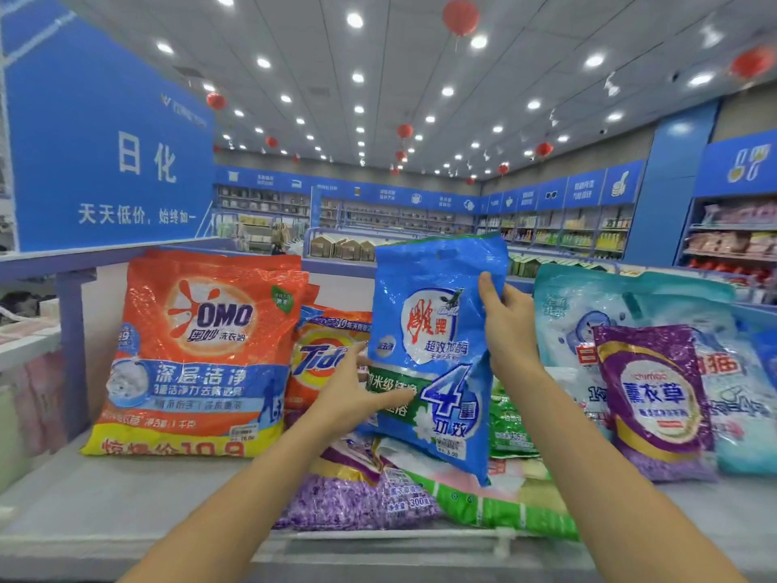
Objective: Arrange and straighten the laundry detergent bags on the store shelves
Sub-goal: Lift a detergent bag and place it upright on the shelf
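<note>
- My right hand (511,326) pinches the upper right edge of the blue bag (433,351). The thumb is on the printed front and the fingers are curled round behind it.
- My left hand (357,397) has the bag's lower left edge, with the thumb laid across the front. The other fingers run toward the back, though I can't quite tell how many are tucked behind the plastic.
- So the blue bag is held between my two hands, clear of the shelf (105,498). It is upright but leaning a little, its bottom corner hanging over the heap below my wrists.
- That heap is a flat purple bag (357,494) under my left forearm and a green bag (504,507) lying beside it, below my right wrist. I judge both still need standing up.
- Beyond my left fingertips stands the Tide bag (323,359), and further out on that side the big OMO bag (197,351), both face-forward.
- Out past my right hand, an upright purple bag (656,397) leans on a pale blue bag (588,313).
- To do this well, I would level the top edge first and let the powder settle into the base so the bag stands by itself.
- Then I would set it down in the gap straight ahead of my fingers, label forward, just beside the Tide bag and in line with it.
- The film looks slippery, so I would loosen my hold only once the base sits flat and not on the fallen bags.
</note>
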Demonstrator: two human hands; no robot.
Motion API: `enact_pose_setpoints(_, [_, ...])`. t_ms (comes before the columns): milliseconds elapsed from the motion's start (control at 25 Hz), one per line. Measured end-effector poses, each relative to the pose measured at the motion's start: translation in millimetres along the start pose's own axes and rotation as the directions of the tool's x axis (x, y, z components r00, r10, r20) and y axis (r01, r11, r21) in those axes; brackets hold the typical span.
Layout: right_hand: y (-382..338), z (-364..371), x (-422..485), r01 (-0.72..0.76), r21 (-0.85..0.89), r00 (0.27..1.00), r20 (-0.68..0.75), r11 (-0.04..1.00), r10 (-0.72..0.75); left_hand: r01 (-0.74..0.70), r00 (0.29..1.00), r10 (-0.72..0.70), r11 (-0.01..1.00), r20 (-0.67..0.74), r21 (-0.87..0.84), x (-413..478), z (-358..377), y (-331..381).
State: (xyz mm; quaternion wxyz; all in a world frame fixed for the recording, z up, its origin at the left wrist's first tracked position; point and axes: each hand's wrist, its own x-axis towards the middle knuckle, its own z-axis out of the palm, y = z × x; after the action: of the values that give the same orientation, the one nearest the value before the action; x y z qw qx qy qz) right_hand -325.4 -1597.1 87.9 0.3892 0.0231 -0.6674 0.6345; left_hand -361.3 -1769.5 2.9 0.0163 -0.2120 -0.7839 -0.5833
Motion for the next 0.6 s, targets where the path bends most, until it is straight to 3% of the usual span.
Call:
enact_pose_setpoints(160, [-35.2,6.3,-16.0,0.049,0.038,0.997,0.053,0.998,-0.051,0.091,0.989,-0.059,0.966,0.137,-0.241,-4.4,-11.2,4.1])
enact_pose_setpoints(240, [-59.9,-4.4,-26.6,0.034,0.087,0.999,0.014,0.996,-0.035,0.078,0.977,-0.008,0.944,0.215,-0.319,-17.7,-13.2,6.6])
enact_pose_setpoints(480, [-113.1,-59.1,-60.1,0.061,0.173,0.99,-0.134,0.983,-0.038,0.02,0.956,0.158,0.805,0.247,-0.592,-72.8,27.8,24.6])
enact_pose_setpoints(600, [-121.7,-105.5,-81.0,-0.013,0.099,0.975,-0.218,0.995,0.035,0.061,0.905,0.2,0.812,0.374,-0.581,-94.7,59.7,30.4])
